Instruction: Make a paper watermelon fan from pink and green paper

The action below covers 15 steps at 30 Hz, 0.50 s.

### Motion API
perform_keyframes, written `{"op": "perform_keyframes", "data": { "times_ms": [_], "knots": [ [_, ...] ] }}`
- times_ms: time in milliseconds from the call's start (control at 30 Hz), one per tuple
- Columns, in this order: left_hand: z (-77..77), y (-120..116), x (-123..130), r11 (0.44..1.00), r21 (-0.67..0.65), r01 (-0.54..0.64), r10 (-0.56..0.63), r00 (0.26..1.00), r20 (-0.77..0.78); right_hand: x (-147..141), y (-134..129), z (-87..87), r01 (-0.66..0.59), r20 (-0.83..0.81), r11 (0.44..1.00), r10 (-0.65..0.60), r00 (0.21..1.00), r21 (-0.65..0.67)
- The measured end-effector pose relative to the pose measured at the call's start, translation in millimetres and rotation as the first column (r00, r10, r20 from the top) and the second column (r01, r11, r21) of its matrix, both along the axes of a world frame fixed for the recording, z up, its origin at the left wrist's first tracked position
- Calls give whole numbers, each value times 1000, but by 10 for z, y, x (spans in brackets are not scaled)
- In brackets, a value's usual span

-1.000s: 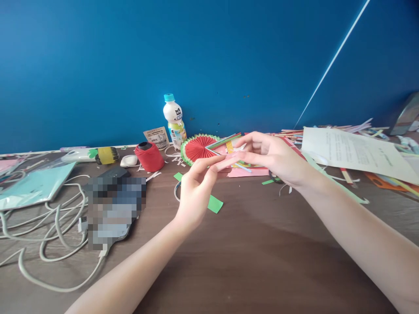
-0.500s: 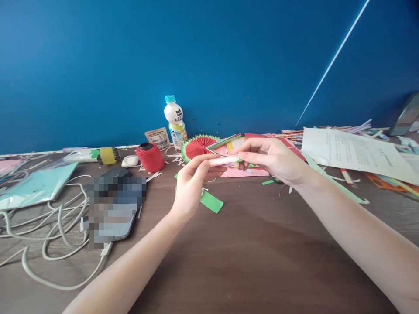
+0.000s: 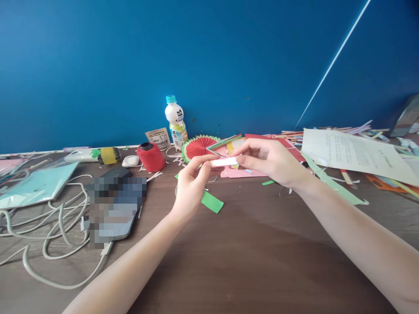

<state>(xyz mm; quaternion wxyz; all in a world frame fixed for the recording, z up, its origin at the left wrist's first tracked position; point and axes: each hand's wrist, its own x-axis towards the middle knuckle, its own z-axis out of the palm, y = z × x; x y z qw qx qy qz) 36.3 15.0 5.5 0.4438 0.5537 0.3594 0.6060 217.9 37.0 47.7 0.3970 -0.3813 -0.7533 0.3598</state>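
Observation:
Between my hands, above the desk, is a narrow white and pale pink strip, apparently folded paper. My left hand pinches its left end between thumb and fingers. The right end is pinched by my right hand, thumb below and index finger above. Just behind the strip lies a round pleated fan, red with a green edge, partly covered by my left fingers. A green paper piece rests on the desk beside my left hand.
A bottle and a red spool stand at the back near the blue wall. White cables and a phone lie left. A printed sheet covers coloured strips at right.
My right fingers have closed in a little along the strip's right end, and the strip has tilted slightly. My left hand has barely moved, still pinching.

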Motion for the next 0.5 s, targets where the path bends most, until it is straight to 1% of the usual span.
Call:
{"op": "perform_keyframes", "data": {
  "times_ms": [67, 200, 300, 367, 433, 500],
  "knots": [
    [10, -4, -2, 1000, -2, 6, -6, 1000, -21, -10, -10, -7, 24, 0, 1000, -24, 1000, 1],
    [28, -4, -5, 999, -7, 49, -49, 998, 44, -22, 21, -48, -18, -65, 999, 15, 998, -44],
    [37, -9, -3, 998, -17, 61, -59, 995, 82, -24, 51, -80, -63, -123, 991, 49, 991, -116],
    [45, -18, -5, 997, -29, 67, -65, 994, 85, -17, 65, -93, -124, -145, 975, 98, 985, -185],
    [57, -25, -11, 995, -44, 91, -87, 992, 93, -3, 81, -100, -162, -124, 958, 136, 983, -238],
    [73, -23, -24, 990, -54, 133, -126, 984, 126, 15, 104, -108, -151, -76, 959, 137, 988, -241]
  ]
}}
